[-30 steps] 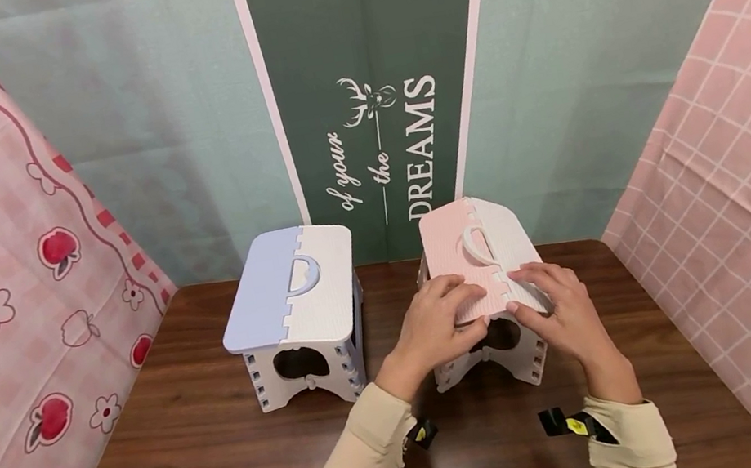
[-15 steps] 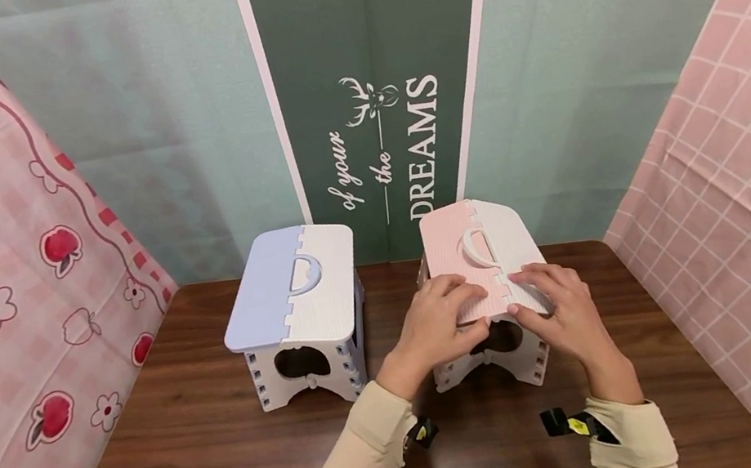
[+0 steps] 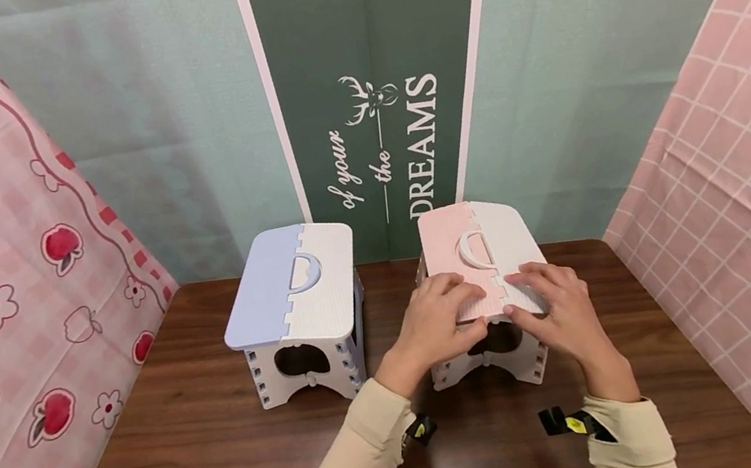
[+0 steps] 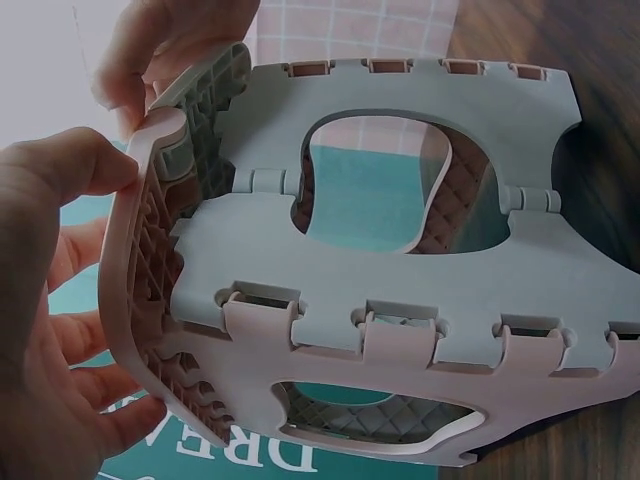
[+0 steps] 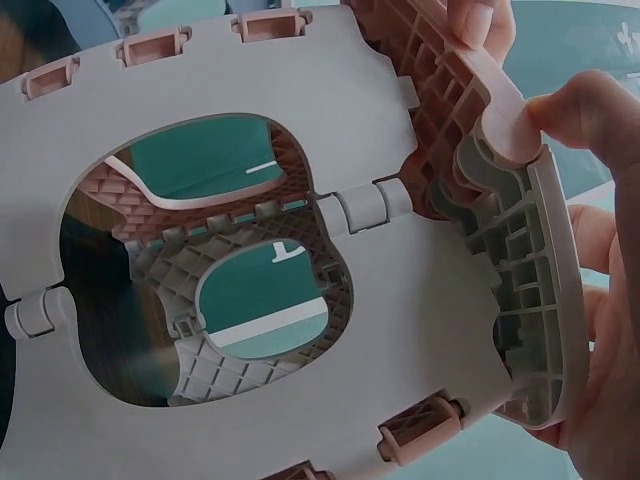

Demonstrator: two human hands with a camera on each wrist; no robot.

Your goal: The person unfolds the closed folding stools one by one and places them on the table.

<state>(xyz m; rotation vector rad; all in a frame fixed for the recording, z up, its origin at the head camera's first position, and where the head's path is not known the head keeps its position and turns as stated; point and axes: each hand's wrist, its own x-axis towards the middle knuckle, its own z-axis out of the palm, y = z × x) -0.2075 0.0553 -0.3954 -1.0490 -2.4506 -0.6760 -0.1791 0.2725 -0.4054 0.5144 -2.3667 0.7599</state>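
A pink and white folding stool (image 3: 516,239) stands unfolded on the right, its seat split lengthwise into a pink half and a white half. At the near end of its seat, my left hand (image 3: 429,328) grips the pink half, thumb at the front edge and fingers over the top. My right hand (image 3: 568,313) holds the white half the same way. Both wrist views show the stool's legs (image 4: 400,245) and ribbed seat underside (image 5: 515,270) beside the thumbs. Left of the hands, a blue and white folding stool (image 3: 327,300) stands apart, untouched.
Both stools stand near the back of a brown wooden table (image 3: 183,465). Behind rises a green hanging cloth (image 3: 180,134) with white lettering. Pink patterned cloths flank the left (image 3: 25,326) and right (image 3: 740,231) sides.
The pink and white stool's seat halves lie slightly flatter, and the white half looks a little wider. Both hands have shifted very slightly left with it. The blue and white stool stays put.
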